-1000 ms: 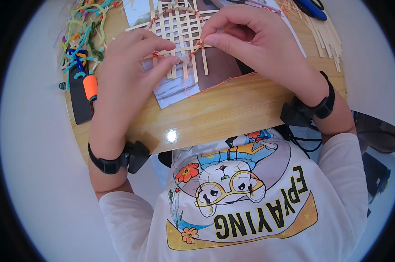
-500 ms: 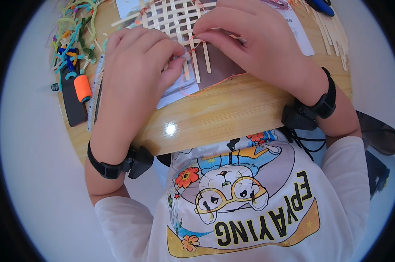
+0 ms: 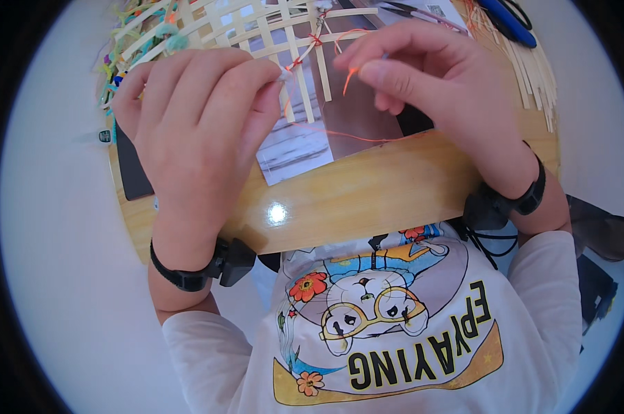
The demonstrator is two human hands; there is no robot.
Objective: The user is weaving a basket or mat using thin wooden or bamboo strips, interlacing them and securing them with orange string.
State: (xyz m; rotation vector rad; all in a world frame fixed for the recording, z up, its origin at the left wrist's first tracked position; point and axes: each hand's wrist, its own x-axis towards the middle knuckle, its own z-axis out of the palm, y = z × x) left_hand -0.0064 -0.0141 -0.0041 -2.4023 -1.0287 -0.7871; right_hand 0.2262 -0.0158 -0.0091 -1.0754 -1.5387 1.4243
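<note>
A lattice woven from pale flat bamboo strips [image 3: 261, 29] lies in front of me, orange-red thread tied around some crossings near its right edge. My left hand [image 3: 194, 117] is closed at the lattice's near edge, thumb and forefinger pinching it beside a small whitish bit. To the right, apart from the lattice, my right hand [image 3: 422, 79] pinches an orange thread [image 3: 349, 81] between thumb and forefinger, a short end hanging down. More of that thread trails over the printed sheet [image 3: 294, 155] below. The left fingertips are partly hidden.
Blue-handled pliers or cutters [image 3: 508, 22] lie at the far right, with several loose bamboo strips [image 3: 532, 79] beside them. Fuzzy coloured pipe cleaners [image 3: 156, 43] are heaped at the far left. A dark flat object [image 3: 131, 169] rests on the wooden table [image 3: 353, 200] by my left wrist.
My right hand has drawn away from the lattice to the right with the thread. The lattice has shifted and turned, now covering part of the pipe cleaners. The orange spool has gone from sight.
</note>
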